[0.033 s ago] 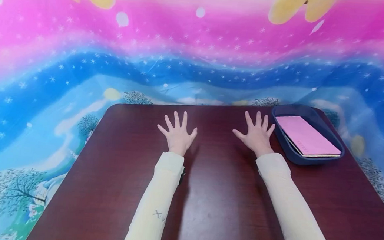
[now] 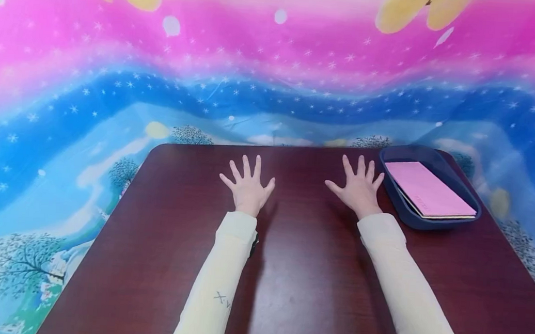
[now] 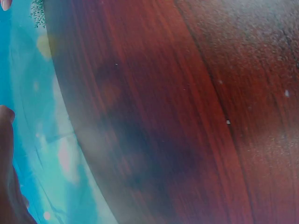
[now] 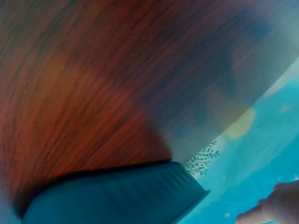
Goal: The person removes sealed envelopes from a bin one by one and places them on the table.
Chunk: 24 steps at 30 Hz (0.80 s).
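Observation:
Fingers spread wide, my left hand (image 2: pixel 249 189) is held out over the far middle of the dark wooden table (image 2: pixel 173 243). My right hand (image 2: pixel 358 191) is also spread flat, to the right of it, and holds nothing. Beside the right fingers sits a dark blue basket (image 2: pixel 401 210) with a pink sheet or booklet (image 2: pixel 429 191) lying on top of other papers in it. The right wrist view shows the basket's side wall (image 4: pixel 117 196) and part of the hand (image 4: pixel 275 207). At the left wrist view's edge, part of the left hand (image 3: pixel 7 168) shows.
A colourful printed cloth (image 2: pixel 274 74) hangs behind the table and down along its sides. The basket stands near the table's far right corner. A dark band (image 2: pixel 254 243) shows at the left cuff.

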Motion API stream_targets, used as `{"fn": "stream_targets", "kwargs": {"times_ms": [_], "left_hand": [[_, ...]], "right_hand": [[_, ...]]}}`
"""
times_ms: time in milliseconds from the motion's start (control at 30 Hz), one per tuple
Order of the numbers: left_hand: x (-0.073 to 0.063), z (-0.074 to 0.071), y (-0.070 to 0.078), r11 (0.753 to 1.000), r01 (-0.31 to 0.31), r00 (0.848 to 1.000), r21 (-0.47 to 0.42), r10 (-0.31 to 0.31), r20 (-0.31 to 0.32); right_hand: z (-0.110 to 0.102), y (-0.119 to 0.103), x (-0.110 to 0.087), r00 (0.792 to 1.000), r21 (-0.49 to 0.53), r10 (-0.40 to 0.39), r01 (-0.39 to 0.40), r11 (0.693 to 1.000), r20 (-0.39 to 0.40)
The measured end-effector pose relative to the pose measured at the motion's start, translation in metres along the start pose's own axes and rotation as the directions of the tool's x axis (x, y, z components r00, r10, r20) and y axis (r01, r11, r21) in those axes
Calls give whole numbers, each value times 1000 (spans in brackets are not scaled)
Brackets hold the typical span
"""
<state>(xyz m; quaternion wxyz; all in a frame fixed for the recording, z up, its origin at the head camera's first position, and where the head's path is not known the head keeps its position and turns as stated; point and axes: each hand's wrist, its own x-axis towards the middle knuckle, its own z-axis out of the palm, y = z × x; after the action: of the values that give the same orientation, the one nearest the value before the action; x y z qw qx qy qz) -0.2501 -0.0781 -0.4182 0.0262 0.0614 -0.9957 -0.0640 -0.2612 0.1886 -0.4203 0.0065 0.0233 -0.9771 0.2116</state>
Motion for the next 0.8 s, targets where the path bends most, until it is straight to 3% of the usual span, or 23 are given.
{"fn": "stream_targets", "kwargs": {"times_ms": [267,467,667,800], "left_hand": [[-1,11,2,1000,18,1000,-7,-18,20],[-4,14,13,1000,-2,1000,-15,2,17],[-8,16,40,999,-38,999,-16,37,-25],[-12,20,68,997,-74,997,-27,73,-40]], "right_hand": [[2,10,-3,1000,-6,13,-12,1000,19],[-1,18,-3,1000,-14,21,-21,1000,7],[-15,35,-4,994,-67,-5,-2,998,-106],[-35,57,-8,972,-60,-1,-13,998,-237]]}}
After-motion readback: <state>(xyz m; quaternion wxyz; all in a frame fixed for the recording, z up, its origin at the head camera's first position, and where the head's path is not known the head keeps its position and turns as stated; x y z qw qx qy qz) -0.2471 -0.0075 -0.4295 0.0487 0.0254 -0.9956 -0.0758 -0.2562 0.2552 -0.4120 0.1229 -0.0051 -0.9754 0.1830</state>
